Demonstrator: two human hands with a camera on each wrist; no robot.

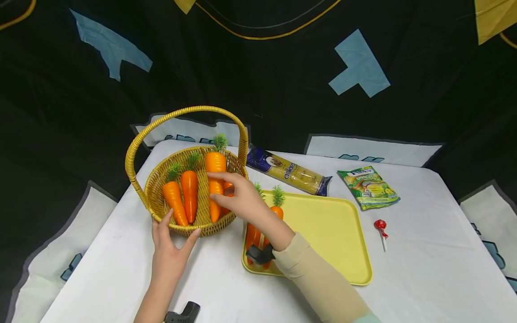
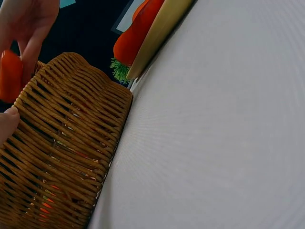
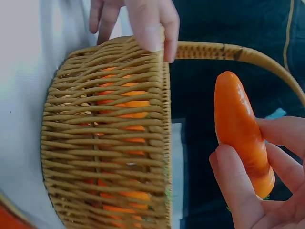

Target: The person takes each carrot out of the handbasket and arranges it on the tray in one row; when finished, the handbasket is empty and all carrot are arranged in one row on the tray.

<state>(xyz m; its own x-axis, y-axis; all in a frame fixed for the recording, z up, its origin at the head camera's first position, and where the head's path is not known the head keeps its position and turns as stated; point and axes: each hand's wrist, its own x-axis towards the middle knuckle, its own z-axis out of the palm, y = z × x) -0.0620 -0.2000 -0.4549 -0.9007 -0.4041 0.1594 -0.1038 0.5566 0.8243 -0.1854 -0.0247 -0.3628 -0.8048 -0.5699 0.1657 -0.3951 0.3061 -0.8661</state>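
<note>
My right hand [image 1: 242,197] pinches an orange carrot [image 1: 216,162] between thumb and fingers, over the right part of a wicker basket [image 1: 210,230]. Its green leafy top points away from me, and in the right wrist view the carrot [image 3: 238,121] shows above the rim. My left hand [image 1: 169,255] grips the near rim at the front left. In the right wrist view the thumb of the left hand [image 3: 145,24] lies over the rim. Two carrots, one at left [image 1: 174,202] and one beside it [image 1: 189,195], lie inside; more orange shows behind the right hand.
A yellow tray [image 1: 323,237] holds carrots [image 1: 277,211] at its left end, partly covered by the right forearm. Behind it lies a pasta packet [image 1: 288,170]. A green packet [image 1: 369,187] and a red lollipop [image 1: 380,225] lie to the right. The basket's tall handle [image 1: 198,109] arches overhead.
</note>
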